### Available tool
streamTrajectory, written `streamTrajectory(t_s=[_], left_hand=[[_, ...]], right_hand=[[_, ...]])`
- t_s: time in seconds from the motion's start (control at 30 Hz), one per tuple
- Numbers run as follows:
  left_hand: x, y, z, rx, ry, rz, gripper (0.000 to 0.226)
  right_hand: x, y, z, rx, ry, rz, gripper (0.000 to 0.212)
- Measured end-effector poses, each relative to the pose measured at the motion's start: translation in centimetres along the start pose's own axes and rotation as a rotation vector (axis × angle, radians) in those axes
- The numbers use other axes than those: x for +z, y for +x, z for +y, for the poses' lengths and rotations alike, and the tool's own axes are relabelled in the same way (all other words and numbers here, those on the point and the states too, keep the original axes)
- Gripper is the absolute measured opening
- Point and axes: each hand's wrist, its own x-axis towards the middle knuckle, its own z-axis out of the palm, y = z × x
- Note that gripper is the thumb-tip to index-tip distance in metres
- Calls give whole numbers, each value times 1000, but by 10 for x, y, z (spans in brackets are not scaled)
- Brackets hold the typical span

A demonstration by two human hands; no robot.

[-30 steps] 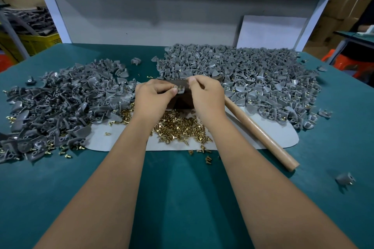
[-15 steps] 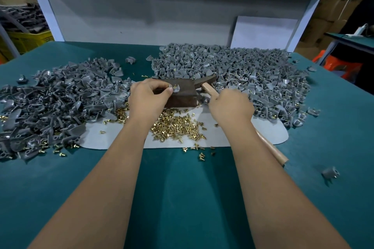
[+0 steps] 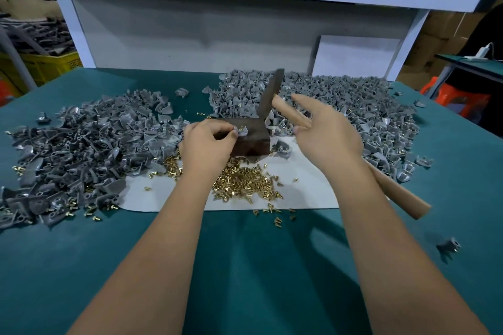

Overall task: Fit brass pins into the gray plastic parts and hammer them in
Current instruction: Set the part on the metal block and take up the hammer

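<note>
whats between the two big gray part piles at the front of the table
In the head view, the heap of brass pins on the white sheet, with the dark block behind it, where the left hand holds a part.

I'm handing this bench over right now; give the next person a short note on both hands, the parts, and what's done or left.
Left hand pinches a gray part, brass pin seated, on the dark block.
Right hand holds the hammer, its head raised over the block; fingers partly spread.
Loose brass pins lie on the white sheet, gray parts heaped on both sides.
Done: pin fitted. Left: hammer it in, then the remaining parts.
</note>
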Motion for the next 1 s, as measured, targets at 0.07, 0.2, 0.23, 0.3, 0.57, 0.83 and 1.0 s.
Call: streamTrajectory(t_s=[0.07,0.2,0.23,0.3,0.57,0.83,1.0], left_hand=[[0,1,-1,-4,-10,-4,10],[0,1,-2,4,-45,3,11],[0,1,-2,5,-40,5,11],[0,0,-1,-6,-18,12,11],[1,0,-1,-9,-15,23,13],[1,-1,0,-33,-49,8,14],[1,0,0,-21,-42,10,14]], right_hand=[[-6,-2,-4,-76,82,-30,54],[-9,-4,-13,-130,99,39,56],[-7,-7,-14,-140,54,19,56],[0,-13,-14,-176,-77,-67,55],[-2,-10,-20,-191,-18,88,58],[-4,-8,-29,-217,-121,87,58],[4,-14,-25,-214,-184,-74,57]])
